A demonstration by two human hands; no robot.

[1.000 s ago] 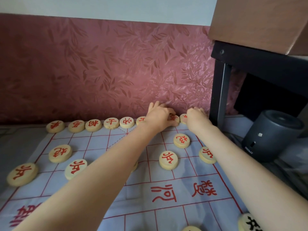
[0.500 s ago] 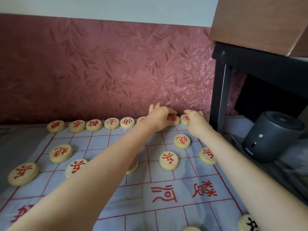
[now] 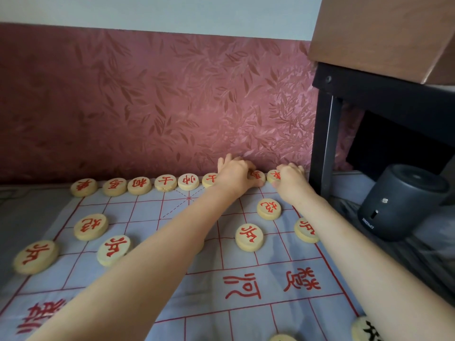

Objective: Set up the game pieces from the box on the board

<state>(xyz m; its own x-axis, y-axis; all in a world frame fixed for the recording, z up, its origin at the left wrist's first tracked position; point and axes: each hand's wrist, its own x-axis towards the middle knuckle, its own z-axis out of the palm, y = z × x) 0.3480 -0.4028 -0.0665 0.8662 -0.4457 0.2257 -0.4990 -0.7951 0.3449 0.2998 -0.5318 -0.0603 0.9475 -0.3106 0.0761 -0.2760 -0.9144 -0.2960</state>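
At one o'clock my left hand (image 3: pixel 235 174) and right hand (image 3: pixel 291 179) each clasp red-lettered round wooden discs (image 3: pixel 256 175). The blue cloth board (image 3: pixel 147 217) abuts a maroon wall (image 3: pixel 147 107).

A dark red wall covering (image 3: pixel 147 107) with a leaf pattern fills the far side, and a pale strip of wall (image 3: pixel 147 11) runs above it. At the right stands a table with a black leg (image 3: pixel 325 143) and a brown wooden top (image 3: pixel 381 33). Beneath it sits a dark grey cylinder (image 3: pixel 398 205). A grey surface (image 3: pixel 29 207) shows at the left. The light is soft and even.
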